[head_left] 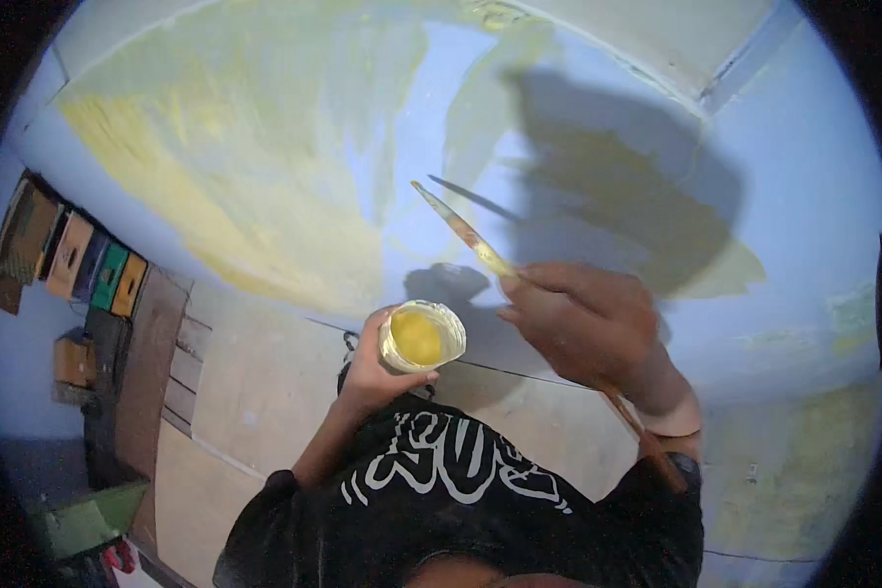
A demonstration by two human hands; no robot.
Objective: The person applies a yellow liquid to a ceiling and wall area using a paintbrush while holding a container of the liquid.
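My left hand [372, 377] grips a small white plastic container [452, 328] of yellow paint [416, 338] in the lower middle of the view. To its right, my right hand [583, 323] holds a long thin paintbrush [461, 227] smeared with yellow, its tip raised toward the upper left in front of a pale blue wall [804, 196]. The wall carries broad, streaky patches of yellow and pale green paint [225, 167]. A dark shadow of my hand and brush falls on it; I cannot tell whether the tip touches the surface.
At the far left are stacked coloured drawers or boxes [111, 277], a cardboard box [74, 361] and a green object [88, 519]. A pale tiled floor [235, 392] lies below the wall, with a brown wooden strip [147, 412] along its left side.
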